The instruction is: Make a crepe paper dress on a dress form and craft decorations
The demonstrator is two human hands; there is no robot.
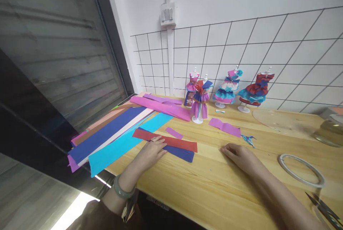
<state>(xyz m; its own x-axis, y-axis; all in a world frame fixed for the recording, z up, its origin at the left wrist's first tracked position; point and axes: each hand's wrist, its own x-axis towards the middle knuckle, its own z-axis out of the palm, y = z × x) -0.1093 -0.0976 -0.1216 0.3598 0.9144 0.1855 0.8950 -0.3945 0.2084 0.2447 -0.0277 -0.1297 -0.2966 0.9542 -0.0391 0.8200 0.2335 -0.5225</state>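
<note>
My left hand [153, 150] lies flat with its fingers spread on a red strip [184, 145] and a dark blue strip [180, 153] beneath it. To the right, my right hand [237, 154] rests on the wooden table [214, 183], its fingers curled together; whatever they may hold is too small to see. A short purple piece [174, 132] is just behind the red strip. Behind my right hand lies a wider purple strip [226, 127], with a small blue tied piece [249, 140] at its end. The nearest dressed stand [200, 97] wears red, blue and purple.
Long coloured strips [115, 137] fan out at the left. More dressed stands [226, 88] line the back near the wall grid. At the right are a tape ring [301, 170], scissors [325, 210], a clear round sheet [281, 124] and a jar [330, 131].
</note>
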